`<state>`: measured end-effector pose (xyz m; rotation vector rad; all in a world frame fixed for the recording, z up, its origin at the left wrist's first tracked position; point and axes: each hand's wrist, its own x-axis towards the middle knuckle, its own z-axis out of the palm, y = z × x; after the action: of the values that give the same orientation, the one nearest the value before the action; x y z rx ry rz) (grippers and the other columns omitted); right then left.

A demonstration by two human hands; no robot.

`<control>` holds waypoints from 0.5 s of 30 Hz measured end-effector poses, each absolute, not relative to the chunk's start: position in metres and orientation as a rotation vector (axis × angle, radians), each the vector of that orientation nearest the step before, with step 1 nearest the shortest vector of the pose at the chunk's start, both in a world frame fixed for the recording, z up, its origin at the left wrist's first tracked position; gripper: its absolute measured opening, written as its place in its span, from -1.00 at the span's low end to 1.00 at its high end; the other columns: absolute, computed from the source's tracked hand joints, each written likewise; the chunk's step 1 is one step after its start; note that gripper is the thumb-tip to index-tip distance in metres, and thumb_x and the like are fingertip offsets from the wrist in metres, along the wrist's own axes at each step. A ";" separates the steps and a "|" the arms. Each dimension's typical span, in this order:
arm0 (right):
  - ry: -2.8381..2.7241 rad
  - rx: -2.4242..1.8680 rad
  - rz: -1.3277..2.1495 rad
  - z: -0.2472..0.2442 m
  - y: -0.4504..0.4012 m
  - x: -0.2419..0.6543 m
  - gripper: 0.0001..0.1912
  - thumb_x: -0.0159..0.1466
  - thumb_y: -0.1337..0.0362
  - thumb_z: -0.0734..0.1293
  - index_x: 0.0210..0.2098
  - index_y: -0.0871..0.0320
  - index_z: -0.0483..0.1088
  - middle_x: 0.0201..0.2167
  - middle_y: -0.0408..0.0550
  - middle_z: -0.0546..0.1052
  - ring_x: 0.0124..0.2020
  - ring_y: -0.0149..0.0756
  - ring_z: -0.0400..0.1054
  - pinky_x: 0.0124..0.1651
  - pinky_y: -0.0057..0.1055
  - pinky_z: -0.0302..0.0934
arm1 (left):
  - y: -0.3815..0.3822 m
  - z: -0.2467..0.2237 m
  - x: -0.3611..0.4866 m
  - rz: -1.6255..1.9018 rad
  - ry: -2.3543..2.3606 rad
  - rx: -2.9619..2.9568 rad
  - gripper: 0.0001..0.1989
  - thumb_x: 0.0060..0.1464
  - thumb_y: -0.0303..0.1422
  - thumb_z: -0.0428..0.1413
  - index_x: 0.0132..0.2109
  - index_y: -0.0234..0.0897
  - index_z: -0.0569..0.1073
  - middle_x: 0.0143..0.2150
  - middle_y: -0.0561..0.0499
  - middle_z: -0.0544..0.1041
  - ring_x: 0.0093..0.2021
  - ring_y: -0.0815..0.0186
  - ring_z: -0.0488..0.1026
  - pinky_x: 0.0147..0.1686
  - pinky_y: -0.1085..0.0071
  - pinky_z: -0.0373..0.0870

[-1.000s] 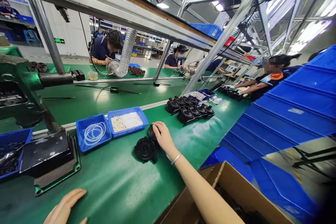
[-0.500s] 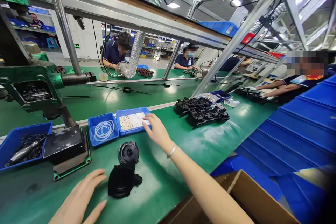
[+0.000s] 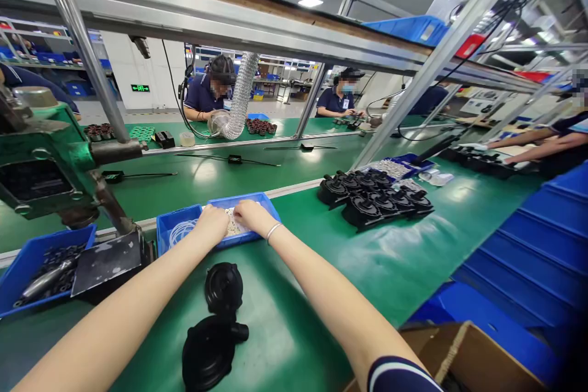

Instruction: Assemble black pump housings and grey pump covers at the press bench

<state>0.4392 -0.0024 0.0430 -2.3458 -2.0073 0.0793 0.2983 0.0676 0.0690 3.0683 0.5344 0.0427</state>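
Note:
Both hands are at a blue tray (image 3: 266,203) of small cream and white parts (image 3: 236,225). My left hand (image 3: 212,225) is over its left side, fingers curled together; what they hold, if anything, is hidden. My right hand (image 3: 252,215) reaches in from the right with its fingers pinched down among the parts, and its fingertips are too small to read. Beside this tray, a second blue tray (image 3: 165,223) has clear tubing loops (image 3: 181,231) in it. Nearer me lie a round black housing (image 3: 223,288) and a larger black housing (image 3: 208,352) with a side spout.
A green press (image 3: 50,159) stands at the left by a blue bin (image 3: 13,275) of dark parts. Black assemblies (image 3: 374,196) sit to the right. A metal post (image 3: 413,73) rises behind them. An open cardboard box (image 3: 487,355) is at lower right. Several people work beyond.
My left hand has moved from beside the black housings up to the tray of small parts. My right hand has shifted further into that tray and closed its fingers. The view has shifted.

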 end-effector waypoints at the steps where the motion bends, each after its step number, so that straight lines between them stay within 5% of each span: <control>1: -2.009 -2.343 0.075 0.041 -0.003 0.441 -0.82 0.35 0.23 0.33 -0.21 0.24 0.48 -0.18 -0.03 0.56 -0.08 -0.26 0.45 0.05 -0.16 0.33 | 0.069 0.066 0.302 0.014 0.544 3.071 -0.87 0.02 -0.48 0.15 -0.47 -0.34 0.51 -0.40 -0.13 0.60 -0.24 0.19 0.54 -0.06 0.22 0.35; 15: -1.799 -2.490 -0.093 0.041 -0.003 0.453 -0.78 0.39 0.21 0.27 -0.12 0.23 0.45 -0.10 0.00 0.53 -0.09 -0.26 0.44 0.03 -0.16 0.35 | 0.070 0.061 0.306 -0.130 0.547 3.065 -0.77 0.21 -0.29 0.15 -0.32 -0.37 0.52 -0.33 -0.04 0.59 -0.21 0.26 0.54 0.00 0.18 0.40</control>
<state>0.4527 -0.0030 0.0406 -2.4905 -1.7991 -0.0932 0.3055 0.0703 0.0608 3.0646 0.5470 -0.1298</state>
